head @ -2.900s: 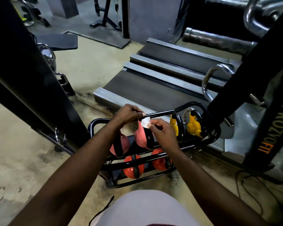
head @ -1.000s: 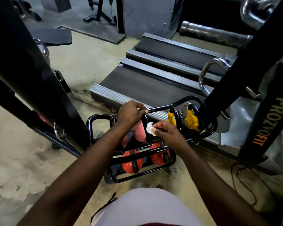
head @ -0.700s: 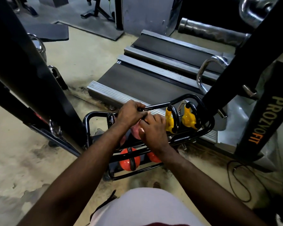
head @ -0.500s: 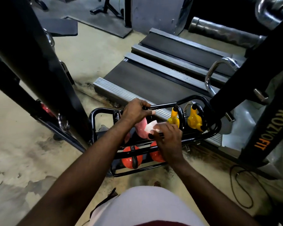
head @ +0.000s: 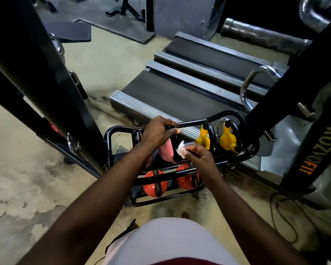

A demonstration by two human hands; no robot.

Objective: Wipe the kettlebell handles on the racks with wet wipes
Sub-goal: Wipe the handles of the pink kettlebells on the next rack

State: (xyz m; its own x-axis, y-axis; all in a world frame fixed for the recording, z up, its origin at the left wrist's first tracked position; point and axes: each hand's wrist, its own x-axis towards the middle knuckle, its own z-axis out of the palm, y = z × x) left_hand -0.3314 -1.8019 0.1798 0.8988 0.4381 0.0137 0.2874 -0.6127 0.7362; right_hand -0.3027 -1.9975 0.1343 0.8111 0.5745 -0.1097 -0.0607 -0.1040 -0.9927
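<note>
your left hand (head: 157, 132) is gripping the top rail of the low black tubular steel rack (head: 191, 122), with the fingers curling round the bar. your right hand (head: 199, 156) is pinching a small white wet wipe (head: 180, 150) and pressing it against the black handle of the pink kettlebell (head: 165, 153), which is sitting near the middle of the rack's upper tier. two yellow kettlebells (head: 203, 141) are sitting toward the rack's right end, and two red-orange kettlebells (head: 153, 186) are resting on its lower tier.
</note>
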